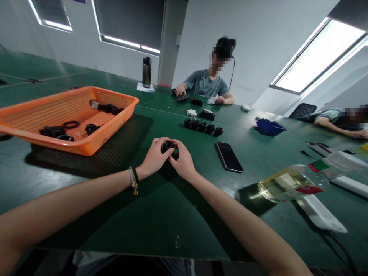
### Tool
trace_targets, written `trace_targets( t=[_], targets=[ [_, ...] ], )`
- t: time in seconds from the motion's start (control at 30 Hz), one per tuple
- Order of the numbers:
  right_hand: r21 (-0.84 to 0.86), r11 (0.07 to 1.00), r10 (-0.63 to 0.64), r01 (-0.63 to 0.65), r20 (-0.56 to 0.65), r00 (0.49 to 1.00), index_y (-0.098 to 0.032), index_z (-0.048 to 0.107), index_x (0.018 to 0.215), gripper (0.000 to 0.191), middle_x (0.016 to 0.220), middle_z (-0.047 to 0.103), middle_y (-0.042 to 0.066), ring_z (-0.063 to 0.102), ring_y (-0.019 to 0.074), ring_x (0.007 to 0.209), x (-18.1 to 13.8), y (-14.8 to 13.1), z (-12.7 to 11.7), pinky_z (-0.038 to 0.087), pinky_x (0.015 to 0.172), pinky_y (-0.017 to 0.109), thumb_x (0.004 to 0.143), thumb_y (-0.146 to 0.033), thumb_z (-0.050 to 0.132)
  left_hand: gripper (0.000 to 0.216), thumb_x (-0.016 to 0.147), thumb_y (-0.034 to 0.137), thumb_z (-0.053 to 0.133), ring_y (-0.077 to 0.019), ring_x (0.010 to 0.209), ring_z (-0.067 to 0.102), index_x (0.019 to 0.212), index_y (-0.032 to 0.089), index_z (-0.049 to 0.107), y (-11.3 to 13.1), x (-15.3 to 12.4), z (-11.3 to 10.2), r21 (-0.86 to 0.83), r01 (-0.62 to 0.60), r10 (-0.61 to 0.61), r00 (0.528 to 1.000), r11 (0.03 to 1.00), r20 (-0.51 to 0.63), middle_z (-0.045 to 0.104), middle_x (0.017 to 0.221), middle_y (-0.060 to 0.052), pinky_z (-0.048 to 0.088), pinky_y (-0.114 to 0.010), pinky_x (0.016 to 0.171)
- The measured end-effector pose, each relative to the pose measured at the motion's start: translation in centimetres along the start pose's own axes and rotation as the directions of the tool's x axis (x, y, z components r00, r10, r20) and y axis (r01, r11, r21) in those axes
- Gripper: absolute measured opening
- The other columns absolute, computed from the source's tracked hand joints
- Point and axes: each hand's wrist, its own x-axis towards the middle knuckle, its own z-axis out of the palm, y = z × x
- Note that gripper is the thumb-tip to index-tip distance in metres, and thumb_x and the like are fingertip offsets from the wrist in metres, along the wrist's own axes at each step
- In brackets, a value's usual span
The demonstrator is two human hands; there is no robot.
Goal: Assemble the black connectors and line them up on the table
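Note:
Between my two hands, just above the green table, is a small round black part with a ring-shaped opening on its face. My left hand wraps its fingers and thumb round the part's left side. From the right, my right hand grips the same part, thumb and fingers closed on it. The fingers hide much of the part, so its exact kind does not show. Beyond my hands lies a row of several round, shiny black parts, set close together on the table.
An orange basket with black parts and cables stands at the left. To the right lie a phone, a bottle of yellowish liquid and a white power strip. A blue bin sits farther back. Across the table, a person handles small items.

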Motion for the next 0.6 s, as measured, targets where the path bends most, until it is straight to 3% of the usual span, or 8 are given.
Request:
trace_targets(
  t=[0.1,0.3,0.6],
  targets=[
    [-0.034,0.999,0.024,-0.025,-0.02,0.999,-0.018,0.049,0.11,0.035,0.111,0.056,0.009,0.051,0.0212,0.103,0.1,0.0,-0.1,0.043,0.091,0.039,0.075,-0.021,0.05,0.024,0.08,0.025,0.049,-0.019,0.097,0.052,0.102,0.016,0.049,0.1,0.0,0.1,-0.058,0.055,-0.053,0.998,0.997,0.045,0.052,0.102,-0.007,0.043,-0.036,0.088],
    [-0.112,0.986,0.125,-0.126,-0.024,0.992,-0.018,0.051,0.107,0.035,0.104,0.06,0.007,0.055,0.0212,0.096,0.5,0.6,-0.6,0.046,0.084,0.037,0.072,-0.024,0.057,0.026,0.086,0.027,0.036,-0.0183,0.097,0.052,0.107,0.013,0.044,0.2,-0.1,0.2,-0.186,0.113,-0.114,0.993,0.976,0.004,0.049,0.109,-0.01,0.046,-0.034,0.084],
    [-0.363,0.901,0.141,-0.239,-0.275,0.951,-0.015,0.052,0.111,0.036,0.11,0.054,0.012,0.046,0.0252,0.102,2.0,4.7,-2.7,0.043,0.084,0.038,0.076,-0.022,0.049,0.023,0.085,0.027,0.037,-0.0185,0.092,0.053,0.1,0.013,0.048,0.7,-0.5,-0.1,0.047,-0.043,0.036,0.991,0.998,0.132,0.047,0.105,-0.009,0.044,-0.037,0.087]
  ],
)
